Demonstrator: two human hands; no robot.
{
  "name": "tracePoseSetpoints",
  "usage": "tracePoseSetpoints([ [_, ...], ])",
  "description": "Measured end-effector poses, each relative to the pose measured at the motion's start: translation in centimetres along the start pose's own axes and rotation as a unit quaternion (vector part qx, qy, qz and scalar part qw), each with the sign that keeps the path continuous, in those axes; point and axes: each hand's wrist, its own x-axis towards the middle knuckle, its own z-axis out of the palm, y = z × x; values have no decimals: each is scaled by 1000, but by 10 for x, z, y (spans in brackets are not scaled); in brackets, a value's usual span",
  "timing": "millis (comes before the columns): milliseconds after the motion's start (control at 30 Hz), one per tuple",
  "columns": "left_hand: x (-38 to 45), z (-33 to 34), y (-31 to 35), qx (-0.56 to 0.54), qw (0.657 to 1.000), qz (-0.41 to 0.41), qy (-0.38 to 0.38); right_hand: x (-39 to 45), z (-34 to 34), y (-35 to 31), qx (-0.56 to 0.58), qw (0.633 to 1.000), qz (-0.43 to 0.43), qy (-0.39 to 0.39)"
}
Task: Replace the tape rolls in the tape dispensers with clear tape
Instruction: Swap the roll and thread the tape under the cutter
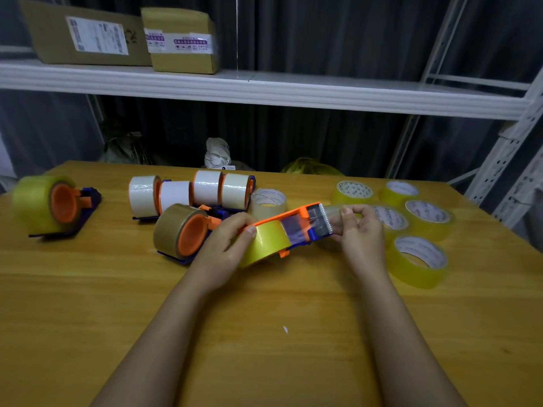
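Right now my left hand [227, 242] grips the clear tape roll [266, 240] in the orange tape dispenser [293, 227] above the counter [264, 333]. My right hand [357, 230] pinches the tape end [333, 211], pulled rightward past the blade.

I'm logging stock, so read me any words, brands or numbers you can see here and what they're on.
None can be read.
Shipping label on left cardboard box: too blurred.
Purple-printed label on right cardboard box: too blurred.
Print on tape roll cores: too small.
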Motion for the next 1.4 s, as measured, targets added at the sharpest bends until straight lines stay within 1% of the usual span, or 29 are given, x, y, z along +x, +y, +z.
tracePoseSetpoints([
  [67,2,0,0,-14,1000,-14,4,-1,0,-1,-5,1000,-24,3],
  [200,2,3,-1,-13,998,-37,52,-4,3,-4,-2,997,-74,-16],
  [333,2,8,4,41,996,-65,56,-5,2,-8,-3,994,-98,-36],
  [400,4,9,5,33,995,-74,65,-5,1,-7,-16,995,-93,-45],
  [600,3,7,7,55,994,-47,85,-8,5,-6,-28,995,-68,-70],
  [800,3,6,6,67,993,-30,92,-7,2,-8,14,997,-35,-64],
  [933,3,5,3,58,993,-38,97,-7,-1,-12,45,994,-33,-98],
  [1167,4,5,9,26,986,-66,150,-11,-2,-24,129,982,10,-137],
  [1400,3,6,8,-3,986,-72,153,-13,-2,-25,134,981,13,-137],
])
